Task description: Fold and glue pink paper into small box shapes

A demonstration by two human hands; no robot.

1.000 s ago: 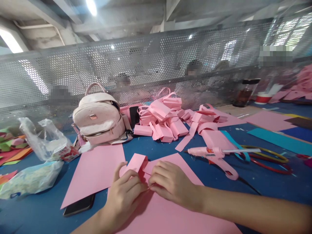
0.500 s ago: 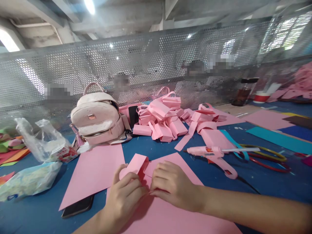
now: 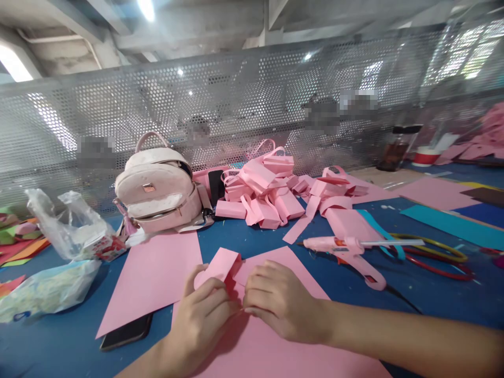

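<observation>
While both hands press together low in the middle of the frame, a folded piece of pink paper (image 3: 220, 266) stands up between them, its looped top rising just above the fingers. The left hand (image 3: 202, 320) has its fingers curled shut on the near side of the fold, thumb up against the paper. The right hand (image 3: 281, 304) is closed too, fingertips pinching the same fold from the right, so the two hands touch. Under them lies a large pink sheet (image 3: 271, 352) on the blue table (image 3: 71, 341). Left of it sits a second pink sheet (image 3: 153, 275), with a dark phone (image 3: 126, 332) poking out beneath its lower edge. Right of the hands lies a pink glue gun (image 3: 342, 249). Further up, in the centre, is a heap of folded pink paper boxes (image 3: 263, 191), and left of that a pink backpack (image 3: 159, 191). Clear plastic bags (image 3: 66, 231) sit at the left edge.
</observation>
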